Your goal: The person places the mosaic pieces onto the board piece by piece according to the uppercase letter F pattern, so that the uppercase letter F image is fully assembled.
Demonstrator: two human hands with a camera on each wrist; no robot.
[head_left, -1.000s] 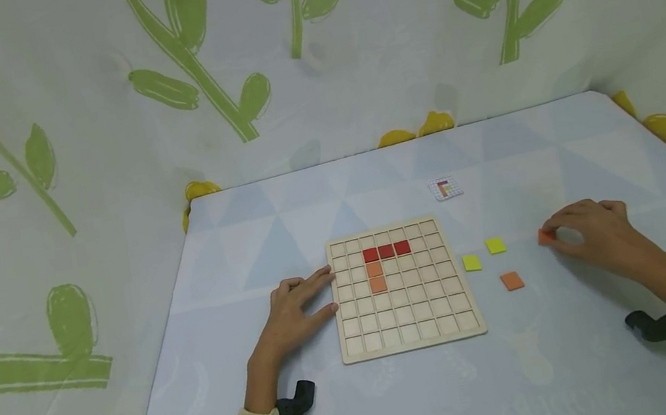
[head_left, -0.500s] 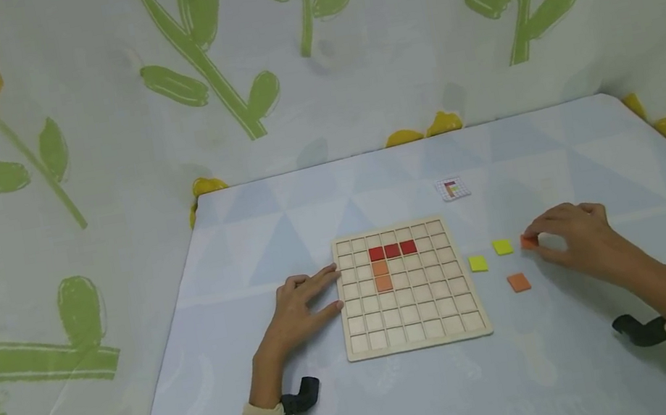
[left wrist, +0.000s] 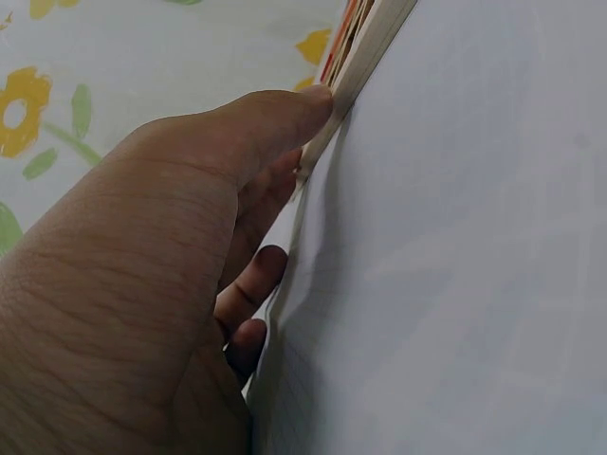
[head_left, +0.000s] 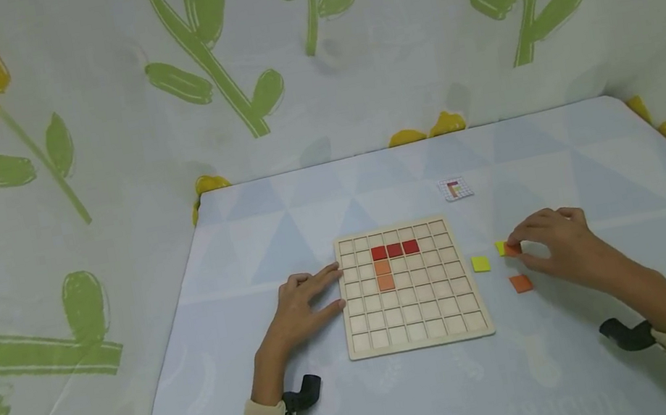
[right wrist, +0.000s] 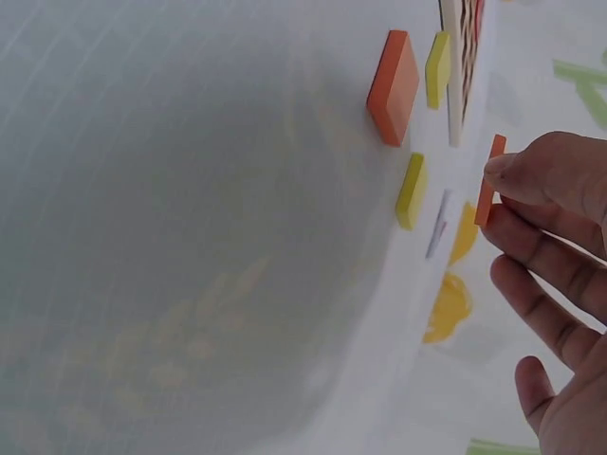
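My right hand [head_left: 561, 246] pinches an orange square tile [right wrist: 489, 180] between thumb and fingers, lifted over the table. In the head view that tile partly covers a yellow tile [head_left: 501, 248]. My left hand [head_left: 302, 308] rests at the left edge of a wooden grid board [head_left: 420, 334], thumb and fingers stretched out to its rim; the left wrist view shows the thumb [left wrist: 313, 104] against the board's side. On the board lie a row of red tiles [head_left: 394, 250] and, below its left end, two orange tiles [head_left: 384, 274].
Between board and right hand lie another yellow tile [head_left: 481, 264] and a loose orange tile [head_left: 521, 284]. A small pattern card [head_left: 455, 188] sits behind the board. The pale table [head_left: 255, 213] meets a flowered cloth wall [head_left: 401, 64] at its back edge.
My right hand has carried the orange tile leftward, from beyond the loose tiles to over a yellow one. My left hand stays at the board's edge. The head view has shifted slightly.
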